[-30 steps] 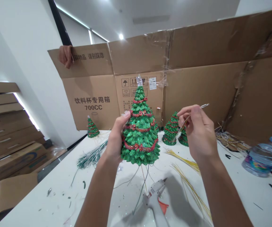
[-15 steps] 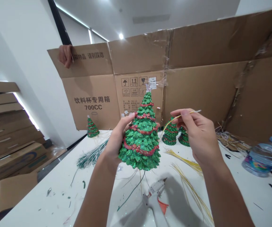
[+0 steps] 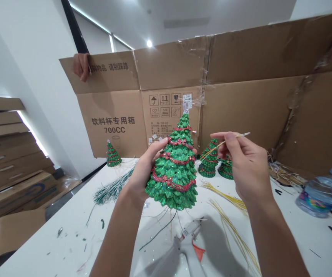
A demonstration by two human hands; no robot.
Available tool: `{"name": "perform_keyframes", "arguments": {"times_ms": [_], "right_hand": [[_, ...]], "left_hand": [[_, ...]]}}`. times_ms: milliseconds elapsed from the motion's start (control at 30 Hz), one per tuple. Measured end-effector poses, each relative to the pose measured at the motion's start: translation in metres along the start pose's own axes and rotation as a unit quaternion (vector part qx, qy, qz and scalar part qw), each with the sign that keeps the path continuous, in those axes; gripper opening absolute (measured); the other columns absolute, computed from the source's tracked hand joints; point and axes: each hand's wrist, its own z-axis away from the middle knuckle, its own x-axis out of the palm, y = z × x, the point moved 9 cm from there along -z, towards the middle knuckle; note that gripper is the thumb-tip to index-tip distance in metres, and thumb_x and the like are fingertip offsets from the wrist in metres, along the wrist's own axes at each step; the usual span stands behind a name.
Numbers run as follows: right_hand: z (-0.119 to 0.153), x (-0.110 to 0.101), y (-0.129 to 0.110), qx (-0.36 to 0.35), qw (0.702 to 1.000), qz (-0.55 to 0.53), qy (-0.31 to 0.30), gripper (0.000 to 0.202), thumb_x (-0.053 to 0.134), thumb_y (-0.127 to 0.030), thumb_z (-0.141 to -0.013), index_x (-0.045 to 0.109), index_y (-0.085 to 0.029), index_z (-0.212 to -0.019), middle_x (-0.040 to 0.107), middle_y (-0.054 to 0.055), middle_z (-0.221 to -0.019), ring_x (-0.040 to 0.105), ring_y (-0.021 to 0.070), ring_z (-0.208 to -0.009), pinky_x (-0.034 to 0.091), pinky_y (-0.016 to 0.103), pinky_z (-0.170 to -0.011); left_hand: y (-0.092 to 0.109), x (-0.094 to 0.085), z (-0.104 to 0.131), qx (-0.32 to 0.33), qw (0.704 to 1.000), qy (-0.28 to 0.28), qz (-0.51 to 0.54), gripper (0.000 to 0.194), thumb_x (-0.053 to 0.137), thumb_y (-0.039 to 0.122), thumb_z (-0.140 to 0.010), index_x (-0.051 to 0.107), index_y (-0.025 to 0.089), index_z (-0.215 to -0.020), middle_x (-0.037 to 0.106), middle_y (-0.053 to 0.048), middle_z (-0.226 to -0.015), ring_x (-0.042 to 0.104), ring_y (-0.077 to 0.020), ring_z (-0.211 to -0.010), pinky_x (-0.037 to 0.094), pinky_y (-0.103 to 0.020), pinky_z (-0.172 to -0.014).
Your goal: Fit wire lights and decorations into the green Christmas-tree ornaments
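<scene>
A glittery green Christmas tree ornament [image 3: 173,169] with red garlands is held up by my left hand [image 3: 145,167], thumb on its left side and fingertips showing at its right. It tilts slightly to the right. Thin wires hang below its base. My right hand [image 3: 245,165] pinches a thin yellow wire [image 3: 220,143] between thumb and fingers; its lower end points toward the tree's right side. Whether that end touches the tree I cannot tell. Under the tree, a white glue gun [image 3: 187,238] with an orange trigger lies on the white table [image 3: 76,231].
Smaller trees stand behind: one tree [image 3: 113,154] at left, another [image 3: 208,161] at right. Green wires [image 3: 112,188] and yellow wires [image 3: 232,227] lie on the table. A water bottle [image 3: 321,192] stands at right. A cardboard screen [image 3: 246,104] stands behind; another person's hand [image 3: 81,67] grips it.
The tree has shifted slightly right and leans a little more that way. My right hand has moved slightly right with the yellow wire, which now looks straighter.
</scene>
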Motion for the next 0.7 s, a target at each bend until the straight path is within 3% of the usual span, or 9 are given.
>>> {"name": "perform_keyframes", "arguments": {"times_ms": [233, 433, 533, 700], "right_hand": [[0.012, 0.023, -0.006, 0.028, 0.996, -0.062, -0.060, 0.031, 0.065, -0.048, -0.105, 0.085, -0.025, -0.103, 0.073, 0.003, -0.090, 0.062, 0.0132, -0.073, 0.049, 0.028, -0.067], [0.005, 0.008, 0.000, 0.053, 0.985, -0.163, 0.009, 0.027, 0.070, -0.045, -0.103, 0.086, -0.024, -0.098, 0.070, 0.003, -0.090, 0.058, 0.0112, -0.073, 0.047, 0.024, -0.066], [0.004, 0.006, 0.003, 0.077, 0.978, -0.191, 0.016, 0.026, 0.068, -0.042, -0.103, 0.085, -0.024, -0.096, 0.068, 0.003, -0.091, 0.057, 0.0105, -0.072, 0.046, 0.024, -0.065], [0.011, 0.027, 0.013, 0.143, 0.968, -0.187, -0.084, 0.016, 0.080, -0.038, -0.094, 0.085, -0.025, -0.103, 0.071, 0.002, -0.094, 0.057, 0.0120, -0.076, 0.047, 0.025, -0.068]], "left_hand": [[-0.002, 0.004, 0.004, -0.007, 1.000, 0.021, 0.011, 0.057, 0.068, 0.052, -0.090, 0.071, 0.017, -0.134, 0.082, -0.014, -0.099, 0.079, -0.0333, -0.095, 0.061, -0.049, -0.089], [0.002, 0.005, 0.005, 0.002, 1.000, 0.011, 0.023, 0.056, 0.065, 0.051, -0.093, 0.071, 0.014, -0.135, 0.081, -0.014, -0.100, 0.079, -0.0318, -0.097, 0.060, -0.048, -0.094], [0.003, 0.006, 0.005, 0.006, 1.000, 0.008, 0.022, 0.056, 0.065, 0.050, -0.094, 0.070, 0.014, -0.136, 0.081, -0.015, -0.103, 0.079, -0.0320, -0.097, 0.059, -0.049, -0.095], [-0.001, 0.012, 0.007, -0.006, 1.000, 0.007, 0.018, 0.057, 0.066, 0.053, -0.093, 0.070, 0.015, -0.136, 0.081, -0.015, -0.104, 0.079, -0.0323, -0.097, 0.060, -0.050, -0.096]]}}
